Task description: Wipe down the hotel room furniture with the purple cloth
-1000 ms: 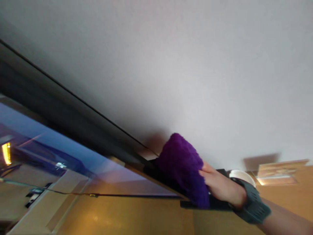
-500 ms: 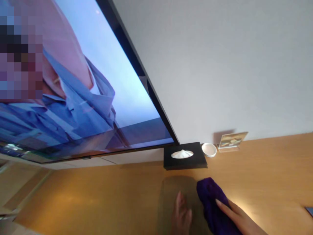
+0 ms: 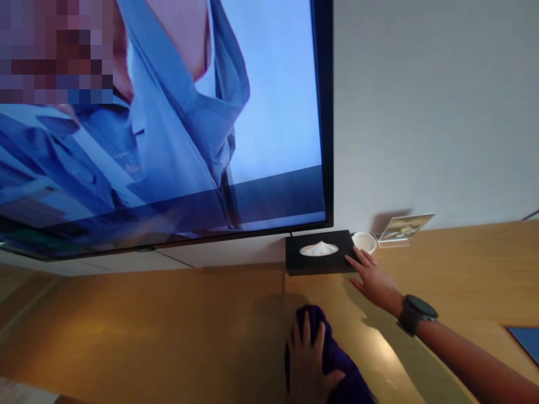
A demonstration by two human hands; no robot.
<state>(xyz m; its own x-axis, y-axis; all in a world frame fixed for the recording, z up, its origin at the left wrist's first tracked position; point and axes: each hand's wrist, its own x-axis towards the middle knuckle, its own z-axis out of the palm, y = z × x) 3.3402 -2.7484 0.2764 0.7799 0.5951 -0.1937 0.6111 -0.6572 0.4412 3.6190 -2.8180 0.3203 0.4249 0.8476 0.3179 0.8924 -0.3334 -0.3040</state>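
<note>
My left hand (image 3: 307,353) rests over a bunched purple cloth (image 3: 343,365) on the wooden counter, its fingers curved across the cloth and the thumb off to the right side. My right hand (image 3: 374,280), with a dark watch (image 3: 419,314) on the wrist, reaches to the right end of a black tissue box (image 3: 324,264). Its fingers are apart and the fingertips meet the box's edge beside a small white round dish (image 3: 364,243). A white tissue (image 3: 321,248) pokes out of the oval slot on top of the box.
A large television (image 3: 328,112) is on the left, above the back of the counter (image 3: 168,320). A small picture card in a clear stand (image 3: 400,230) leans by the wall, right of the dish. A dark blue flat item (image 3: 526,339) lies at the right edge.
The purple cloth has passed from my right hand to my left and is farther left. My right hand has moved up to the tissue box. The camera view has turned.
</note>
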